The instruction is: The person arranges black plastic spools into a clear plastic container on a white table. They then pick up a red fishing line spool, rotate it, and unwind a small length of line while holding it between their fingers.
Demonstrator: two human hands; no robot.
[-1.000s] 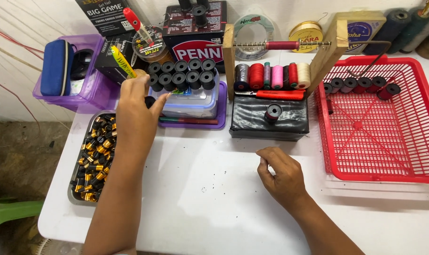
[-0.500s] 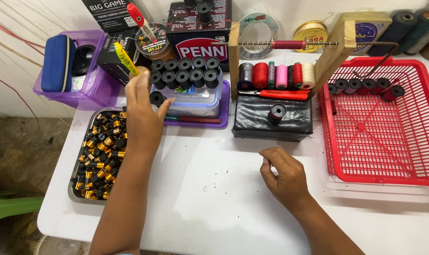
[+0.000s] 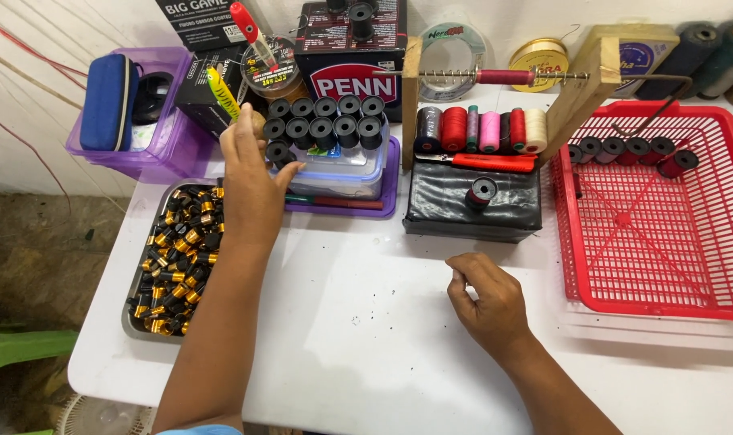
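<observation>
- Fingers of the left hand (image 3: 249,181) are closed on a black spool (image 3: 279,151) at upper centre.
- Right hand (image 3: 487,302) is rested loosely curled, nothing held, on the white counter (image 3: 366,338).

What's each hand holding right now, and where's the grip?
Left hand pinches a black spool by its side. Right hand rests loosely curled on the table; holding nothing visible.

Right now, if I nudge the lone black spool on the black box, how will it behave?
The lone black spool looks round and small, so it would probably roll or slide off the black box, whose wrapped top looks smooth. Likely light and rigid.
</observation>
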